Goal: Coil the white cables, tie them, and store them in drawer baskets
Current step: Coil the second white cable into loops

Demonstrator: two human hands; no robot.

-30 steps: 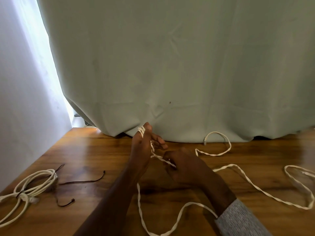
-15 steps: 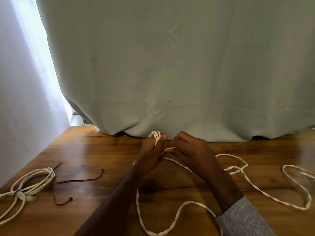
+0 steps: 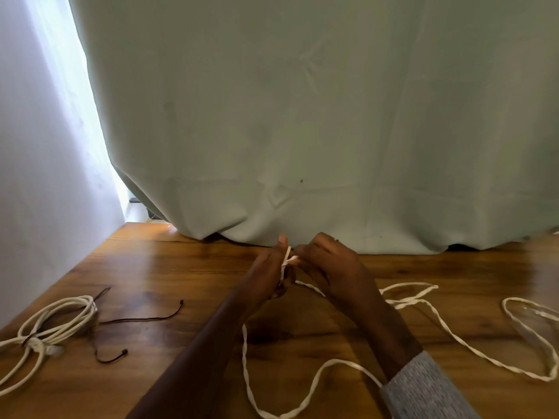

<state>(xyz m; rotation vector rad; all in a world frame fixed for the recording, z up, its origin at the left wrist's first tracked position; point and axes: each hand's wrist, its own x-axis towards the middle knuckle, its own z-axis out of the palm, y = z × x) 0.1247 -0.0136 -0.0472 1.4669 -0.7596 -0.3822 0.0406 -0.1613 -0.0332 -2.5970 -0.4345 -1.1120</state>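
Observation:
A long white twisted cable (image 3: 459, 337) trails in loose loops over the wooden table (image 3: 181, 267), to the right and toward the near edge. My left hand (image 3: 266, 270) stands upright with a few turns of this cable wound around its fingers. My right hand (image 3: 329, 264) presses against it from the right and pinches the cable strand between the two hands. At the far left lies a second white cable (image 3: 51, 328), coiled and tied in the middle.
Two thin dark cords (image 3: 145, 319) lie on the table between the tied coil and my left arm. A pale green curtain (image 3: 302, 116) hangs down to the table's far edge. A white wall closes the left side.
My right hand has moved up from the table to meet my left hand. The cable's far loop has been drawn in from the curtain toward the hands.

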